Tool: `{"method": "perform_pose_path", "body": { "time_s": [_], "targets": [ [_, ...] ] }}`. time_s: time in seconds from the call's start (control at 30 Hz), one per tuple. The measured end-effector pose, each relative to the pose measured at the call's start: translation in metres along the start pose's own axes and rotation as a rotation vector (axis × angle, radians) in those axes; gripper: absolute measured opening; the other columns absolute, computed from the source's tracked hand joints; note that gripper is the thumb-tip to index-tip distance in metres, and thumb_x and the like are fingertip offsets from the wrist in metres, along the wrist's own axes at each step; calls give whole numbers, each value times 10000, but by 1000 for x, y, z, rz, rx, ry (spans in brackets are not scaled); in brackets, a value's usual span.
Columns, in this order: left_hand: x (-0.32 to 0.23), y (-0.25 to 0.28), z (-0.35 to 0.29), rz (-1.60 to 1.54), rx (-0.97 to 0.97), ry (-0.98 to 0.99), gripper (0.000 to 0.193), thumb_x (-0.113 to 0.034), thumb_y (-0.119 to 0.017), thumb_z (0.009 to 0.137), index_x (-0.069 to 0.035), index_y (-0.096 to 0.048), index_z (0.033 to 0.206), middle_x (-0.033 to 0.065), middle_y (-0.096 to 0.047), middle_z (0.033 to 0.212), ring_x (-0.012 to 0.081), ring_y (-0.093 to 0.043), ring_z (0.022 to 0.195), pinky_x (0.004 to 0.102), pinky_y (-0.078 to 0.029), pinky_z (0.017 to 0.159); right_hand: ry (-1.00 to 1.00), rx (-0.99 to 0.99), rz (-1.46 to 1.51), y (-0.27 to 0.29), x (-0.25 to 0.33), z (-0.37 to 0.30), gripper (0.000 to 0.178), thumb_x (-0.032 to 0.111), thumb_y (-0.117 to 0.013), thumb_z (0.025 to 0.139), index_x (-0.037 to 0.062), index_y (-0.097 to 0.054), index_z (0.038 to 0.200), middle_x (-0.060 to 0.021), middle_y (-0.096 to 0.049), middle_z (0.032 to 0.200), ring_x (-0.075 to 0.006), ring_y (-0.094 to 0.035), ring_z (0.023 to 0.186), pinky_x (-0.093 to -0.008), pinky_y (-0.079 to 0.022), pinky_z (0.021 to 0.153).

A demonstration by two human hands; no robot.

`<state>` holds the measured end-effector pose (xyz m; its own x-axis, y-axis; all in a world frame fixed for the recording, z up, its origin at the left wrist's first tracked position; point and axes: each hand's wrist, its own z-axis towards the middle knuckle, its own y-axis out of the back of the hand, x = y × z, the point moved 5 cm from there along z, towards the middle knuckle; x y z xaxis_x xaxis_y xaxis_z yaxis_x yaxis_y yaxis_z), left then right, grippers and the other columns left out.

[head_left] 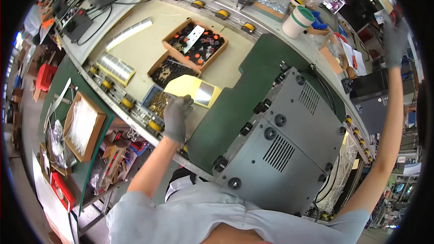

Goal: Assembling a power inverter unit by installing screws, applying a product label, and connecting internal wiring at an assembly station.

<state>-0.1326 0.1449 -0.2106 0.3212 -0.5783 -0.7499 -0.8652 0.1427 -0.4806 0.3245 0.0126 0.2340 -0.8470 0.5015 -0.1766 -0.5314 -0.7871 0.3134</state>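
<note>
"Closest to the wearer's body, what fills the tabletop?"

"Grey metal case (296, 138), vents and round black feet showing, lying on a green mat (217, 126). No writing on it that I can read."

"And the left hand (178, 114)?"

"Gloved, fingers bent down at the right side of a blue tray (150, 94) of brass-coloured screws (159, 104). That tray is by the tabletop's near edge. Whether the fingertips are apart, together or pinched on a screw, I can't tell."

"How would you work there?"

"I'd dip straight down and pinch only a few, since gloves dull the touch and small screws spill easily. I'd also keep the wrist clear of the yellow sheet (184, 84) just beside it."

"Any words on that sheet?"

"It carries silver stickers (204, 94); any print is too small to read. Another sheet (116, 68), farther left along the near edge, is equally unreadable."

"Past that?"

"Two cardboard boxes (216, 59) of small, mostly dark parts, toward the tabletop's middle. At the far edge, a white tub (294, 26) with a green band, no lettering I can make out."

"The right hand (396, 45)?"

"Raised, well beyond that far edge, near something red (394, 14). It's blurred, so I can't tell whether it grips anything."
</note>
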Motion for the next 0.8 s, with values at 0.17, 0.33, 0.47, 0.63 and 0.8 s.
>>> {"method": "perform_pose_path", "body": {
  "time_s": [0.17, 0.33, 0.47, 0.63, 0.8],
  "targets": [
    [27, 25, 6, -26, -61, 370, 460, -261, -643, 818, 6, -491, 1160, 137, -573, 1086, 238, -553, 992, 329, -422, 888, 555, 448, 392, 61, 195, -101, 409, 128, -683, 726, 83, -568, 1116, -99, -582, 1089, -293, -542, 1031, -350, -433, 886],
    [71, 17, 63, -96, 1, 428, 296, -221, -606, 849, -28, -540, 1064, 102, -586, 988, 227, -556, 903, 337, -465, 800, 1049, 441, 502, 145, 302, -168, 300, 151, -586, 720, 154, -586, 1020, -12, -548, 1050, -190, -503, 1008, -371, -431, 915],
    [-6, -29, 22, -110, -120, -210, 220, -101, -551, 846, 1, -569, 1040, 89, -618, 948, 177, -595, 793, 311, -492, 719, 910, 407, 596, 158, 299, -169, 321, 133, -577, 735, 157, -581, 1055, -6, -540, 1050, -185, -520, 977, -354, -451, 903],
    [-106, -114, -118, -113, 612, -229, 353, -67, -479, 833, 34, -488, 1171, 96, -601, 1024, 170, -604, 909, 296, -488, 826, 783, 204, 432, 156, 284, -153, 418, 160, -553, 754, 233, -544, 1165, 37, -490, 1166, -179, -490, 1017, -335, -413, 920],
    [-110, -146, -188, 108, 852, -132, 477, -135, -672, 806, 17, -486, 1218, 89, -603, 1097, 134, -589, 969, 289, -486, 832, 603, 265, 370, 168, 269, -147, 408, 140, -543, 756, 233, -555, 1153, 30, -540, 1043, -167, -518, 931, -324, -409, 807]
  ]
}}
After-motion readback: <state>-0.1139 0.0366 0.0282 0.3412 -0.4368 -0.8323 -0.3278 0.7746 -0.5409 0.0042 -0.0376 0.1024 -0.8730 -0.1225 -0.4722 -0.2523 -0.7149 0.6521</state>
